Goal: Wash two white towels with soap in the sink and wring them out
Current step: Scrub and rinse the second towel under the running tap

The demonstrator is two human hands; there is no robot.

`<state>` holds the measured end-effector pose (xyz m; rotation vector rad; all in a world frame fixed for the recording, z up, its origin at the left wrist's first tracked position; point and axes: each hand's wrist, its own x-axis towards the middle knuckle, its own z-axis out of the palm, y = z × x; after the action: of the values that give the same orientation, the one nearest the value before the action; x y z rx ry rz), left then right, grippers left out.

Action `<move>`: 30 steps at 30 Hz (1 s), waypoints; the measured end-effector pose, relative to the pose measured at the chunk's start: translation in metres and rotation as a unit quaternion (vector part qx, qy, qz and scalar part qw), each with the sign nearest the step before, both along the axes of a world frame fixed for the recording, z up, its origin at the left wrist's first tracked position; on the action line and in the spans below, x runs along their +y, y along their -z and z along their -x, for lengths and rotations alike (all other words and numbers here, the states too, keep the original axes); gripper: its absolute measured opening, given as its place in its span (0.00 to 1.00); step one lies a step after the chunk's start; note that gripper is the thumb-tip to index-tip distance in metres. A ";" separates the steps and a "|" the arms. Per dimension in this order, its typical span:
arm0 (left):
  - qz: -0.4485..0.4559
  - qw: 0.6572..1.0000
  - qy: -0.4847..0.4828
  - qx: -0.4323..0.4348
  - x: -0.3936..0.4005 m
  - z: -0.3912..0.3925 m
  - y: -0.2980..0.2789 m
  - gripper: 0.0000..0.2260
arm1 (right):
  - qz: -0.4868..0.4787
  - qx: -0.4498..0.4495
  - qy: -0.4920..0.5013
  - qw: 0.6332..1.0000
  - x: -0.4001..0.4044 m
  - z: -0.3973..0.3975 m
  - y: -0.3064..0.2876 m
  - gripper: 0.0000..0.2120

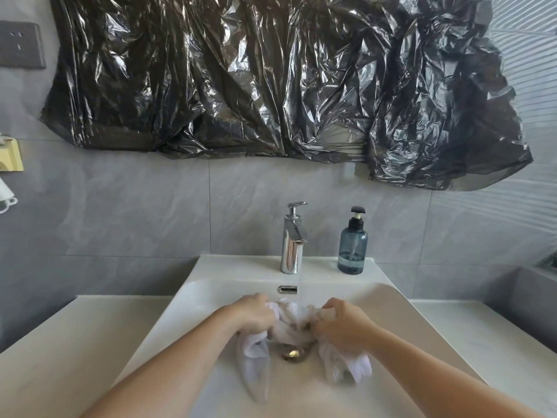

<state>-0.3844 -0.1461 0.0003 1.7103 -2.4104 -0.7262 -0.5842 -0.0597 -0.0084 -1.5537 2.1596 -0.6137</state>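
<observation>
A wet white towel [291, 322] is bunched between both hands over the white sink [211, 300]. My left hand [254, 313] grips its left part and my right hand [342, 321] grips its right part. Loose ends hang down on each side into the basin, near the metal drain [292, 354]. Water runs from the chrome faucet [292, 239] onto the middle of the towel. A blue-grey soap pump bottle [352, 245] stands on the sink's back ledge, right of the faucet. Whether the cloth is one towel or two I cannot tell.
Pale countertop [60, 342] extends on both sides of the sink. Crumpled black plastic sheeting [271, 79] covers the wall above. A grey wall socket [19, 45] sits at upper left, and a yellow holder [10, 155] hangs at the left edge.
</observation>
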 end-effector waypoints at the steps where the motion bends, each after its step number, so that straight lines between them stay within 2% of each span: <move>1: -0.011 0.996 -0.019 0.081 0.001 0.000 -0.002 0.04 | 0.031 -0.040 0.019 0.999 -0.002 0.004 0.000 0.15; 3: -0.038 0.967 -0.069 0.244 0.007 0.006 -0.006 0.04 | 0.082 -0.137 0.043 0.986 -0.005 0.005 -0.001 0.11; 4: -0.083 0.943 -0.086 0.310 0.012 0.010 -0.007 0.05 | 0.096 -0.181 0.045 0.978 -0.006 0.003 -0.001 0.11; 5: -0.138 0.921 -0.087 0.354 0.016 0.016 -0.007 0.10 | 0.101 -0.211 0.043 0.971 -0.007 0.001 -0.001 0.12; 7: -0.218 0.890 -0.049 0.398 0.017 0.027 -0.002 0.23 | 0.108 -0.246 0.035 0.963 -0.009 -0.005 0.001 0.15; 8: -0.221 0.881 -0.045 0.416 0.012 0.031 0.002 0.29 | 0.123 -0.252 0.030 0.960 -0.009 -0.008 0.000 0.15; 10: -0.185 0.866 -0.064 0.460 0.006 0.037 0.005 0.34 | 0.176 -0.257 0.006 0.950 -0.004 -0.015 -0.005 0.13; 12: -0.131 0.846 -0.100 0.507 0.006 0.038 0.001 0.29 | 0.233 -0.280 -0.043 0.930 0.002 -0.031 -0.012 0.13; 14: -0.104 0.810 -0.123 0.563 0.004 0.039 -0.003 0.19 | 0.274 -0.290 -0.087 0.913 0.007 -0.050 -0.019 0.14; 17: -0.096 0.754 -0.147 0.632 0.007 0.040 -0.008 0.09 | 0.330 -0.236 -0.044 0.913 -0.006 -0.057 -0.026 0.08; 20: -0.091 0.754 -0.114 0.640 0.007 0.042 -0.002 0.10 | 0.338 -0.233 0.050 0.910 -0.014 -0.057 -0.030 0.08; 23: -0.054 0.783 -0.132 0.605 0.000 0.038 0.000 0.17 | 0.308 -0.275 0.032 0.910 -0.009 -0.076 -0.020 0.07; 25: -0.057 0.782 -0.144 0.604 0.001 0.036 -0.002 0.18 | 0.304 -0.261 0.015 0.916 -0.011 -0.076 -0.020 0.06; 28: -0.061 0.783 -0.110 0.609 0.006 0.045 -0.004 0.24 | 0.316 -0.213 0.072 0.922 -0.022 -0.057 -0.033 0.09; 30: -0.071 0.774 -0.092 0.623 0.009 0.046 -0.005 0.21 | 0.332 -0.207 0.071 0.917 -0.018 -0.060 -0.032 0.11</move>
<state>-0.4306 -0.1375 0.0050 0.8704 -1.2344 -1.4082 -0.5244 -0.0781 0.0236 -1.3748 1.8265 -1.6945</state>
